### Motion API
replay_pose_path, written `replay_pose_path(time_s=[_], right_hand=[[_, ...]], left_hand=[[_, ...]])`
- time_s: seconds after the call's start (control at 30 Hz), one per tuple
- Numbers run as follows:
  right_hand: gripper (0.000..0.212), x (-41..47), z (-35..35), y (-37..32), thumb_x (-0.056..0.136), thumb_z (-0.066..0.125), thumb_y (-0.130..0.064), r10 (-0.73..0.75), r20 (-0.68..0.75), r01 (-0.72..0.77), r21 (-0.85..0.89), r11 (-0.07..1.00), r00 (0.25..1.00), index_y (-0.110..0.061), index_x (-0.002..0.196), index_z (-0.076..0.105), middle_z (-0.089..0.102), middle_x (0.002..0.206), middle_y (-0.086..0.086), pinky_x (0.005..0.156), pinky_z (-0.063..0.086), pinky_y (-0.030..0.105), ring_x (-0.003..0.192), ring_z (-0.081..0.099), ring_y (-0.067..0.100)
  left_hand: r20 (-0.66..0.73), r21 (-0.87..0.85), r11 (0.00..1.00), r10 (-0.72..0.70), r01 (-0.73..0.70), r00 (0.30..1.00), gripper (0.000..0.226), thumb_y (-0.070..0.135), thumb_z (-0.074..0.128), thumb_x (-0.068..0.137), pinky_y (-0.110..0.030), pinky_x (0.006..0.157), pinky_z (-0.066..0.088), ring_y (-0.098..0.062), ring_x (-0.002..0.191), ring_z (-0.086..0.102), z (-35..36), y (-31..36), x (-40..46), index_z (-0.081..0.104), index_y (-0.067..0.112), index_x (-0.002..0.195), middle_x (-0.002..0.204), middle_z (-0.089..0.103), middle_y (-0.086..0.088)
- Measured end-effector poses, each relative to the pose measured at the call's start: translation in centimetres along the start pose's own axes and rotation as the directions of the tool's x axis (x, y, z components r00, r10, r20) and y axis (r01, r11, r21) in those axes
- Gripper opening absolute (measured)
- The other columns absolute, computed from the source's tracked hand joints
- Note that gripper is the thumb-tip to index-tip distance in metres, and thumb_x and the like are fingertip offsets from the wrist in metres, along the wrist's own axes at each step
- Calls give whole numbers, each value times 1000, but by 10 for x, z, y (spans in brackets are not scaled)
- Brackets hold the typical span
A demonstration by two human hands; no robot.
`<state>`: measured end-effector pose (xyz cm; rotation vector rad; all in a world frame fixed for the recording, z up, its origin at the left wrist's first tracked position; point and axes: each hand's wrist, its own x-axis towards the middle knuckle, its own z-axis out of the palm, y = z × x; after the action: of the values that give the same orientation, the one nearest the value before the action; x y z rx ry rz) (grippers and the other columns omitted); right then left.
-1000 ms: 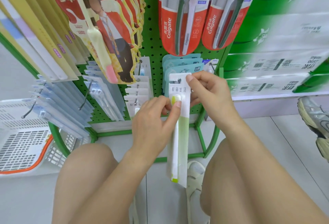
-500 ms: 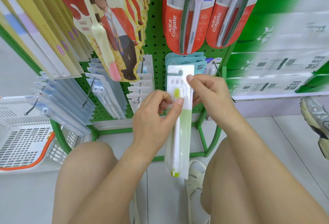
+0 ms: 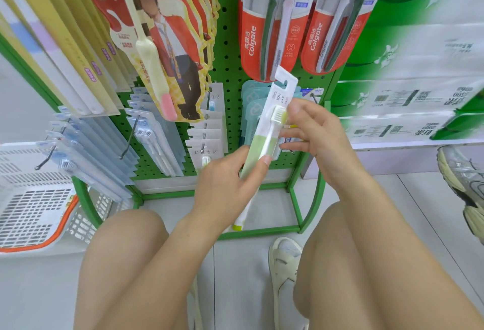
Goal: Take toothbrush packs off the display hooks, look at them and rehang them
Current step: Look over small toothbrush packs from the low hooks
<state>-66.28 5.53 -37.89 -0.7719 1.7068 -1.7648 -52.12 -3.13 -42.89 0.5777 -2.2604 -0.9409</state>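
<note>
A white and light-green toothbrush pack [image 3: 264, 133] is off the hooks and tilted, its hang tab up to the right below the red Colgate packs [image 3: 264, 23]. My left hand [image 3: 225, 188] grips the pack's lower half, thumb on its front. My right hand [image 3: 314, 133] pinches the upper part beside the brush head. Behind them stands the green pegboard rack [image 3: 227, 73], with matching white packs [image 3: 207, 143] on a low hook and teal packs [image 3: 251, 104] on the hook behind the held pack.
Blue-white packs [image 3: 146, 135] and yellow packs [image 3: 78, 49] hang at left. A white basket with an orange rim [image 3: 34, 198] sits on the floor at left. Green and white cartons [image 3: 408, 67] fill the shelf at right. Someone's sneaker [image 3: 463, 180] is at far right. My knees flank the rack's base.
The pack has come up and tilted to the right, its tab now near the Colgate packs. My left hand slid down to its lower half; my right hand stays at the top.
</note>
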Motion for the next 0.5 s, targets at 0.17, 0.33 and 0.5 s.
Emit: replay_pose_path(time_s=[0.17,0.33,0.5], right_hand=[[19,-1,0,1,87,67,-26,-48,-16,48,3,999,999,-24,106,67,73,82,-7,68,56,25,77,70,17],[6,0,-2,-5,93,59,-21,-90,-226,118,113,987,970,-21,93,65,66,63,-12,62,55,22,58,64,6],[14,-1,-8,-9,94,59,-28,-96,-438,200,199,959,894,-16,88,62,67,67,-8,60,53,22,57,64,9]], left_hand=[[15,67,997,-30,29,999,46,59,47,88,-23,48,24,-14,53,37,-3,2,1,59,18,71,54,43,10],[333,-363,865,-226,346,915,32,53,54,87,-22,68,41,-3,72,62,-15,9,9,70,27,79,71,66,6],[544,-511,669,-234,540,806,37,34,54,79,-31,85,56,-19,99,71,-24,6,14,65,23,112,109,74,2]])
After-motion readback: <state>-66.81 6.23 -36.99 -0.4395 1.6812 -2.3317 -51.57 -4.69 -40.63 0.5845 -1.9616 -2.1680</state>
